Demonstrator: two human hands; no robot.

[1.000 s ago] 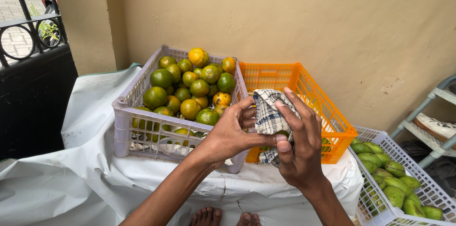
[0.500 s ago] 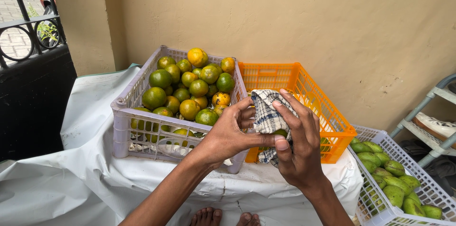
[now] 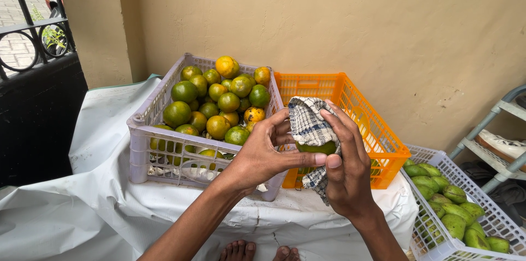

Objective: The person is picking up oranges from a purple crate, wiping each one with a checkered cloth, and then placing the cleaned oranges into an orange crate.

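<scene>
Both hands up over the worktop (image 3: 109, 129), meeting in front of the two crates. Left hand (image 3: 263, 154) cupped from the left, fingers (image 3: 285, 121) curled in narrow around a green fruit (image 3: 318, 147), thumb stretched across its underside. Right hand (image 3: 345, 165) pressed in from the right, fingers (image 3: 342, 124) wrapped over a checked cloth (image 3: 309, 126) draped on top of that fruit. Only a sliver of green peeking out beneath the cloth; the rest covered. Cloth tail hanging down between the wrists.

Just behind the left hand, a pale lilac crate (image 3: 148, 146) heaped with green and orange citrus (image 3: 219, 102), piled above the rim. Right beside it, touching, an orange crate (image 3: 350, 102), its front wall partly hidden by the hands and cloth; contents cannot be told. Both crates on a white sheet (image 3: 60, 206) spread across the worktop.

Lower right, set well below, a white basket (image 3: 433, 239) of green mangoes (image 3: 449, 211). Beyond that, a grey rack (image 3: 493, 135) with a shoe (image 3: 507, 146) on it. Far left, a dark iron gate (image 3: 33, 102). Bare toes (image 3: 257, 250) at the bottom edge, under the worktop's lip. Plain tan wall (image 3: 329, 20) behind everything.
</scene>
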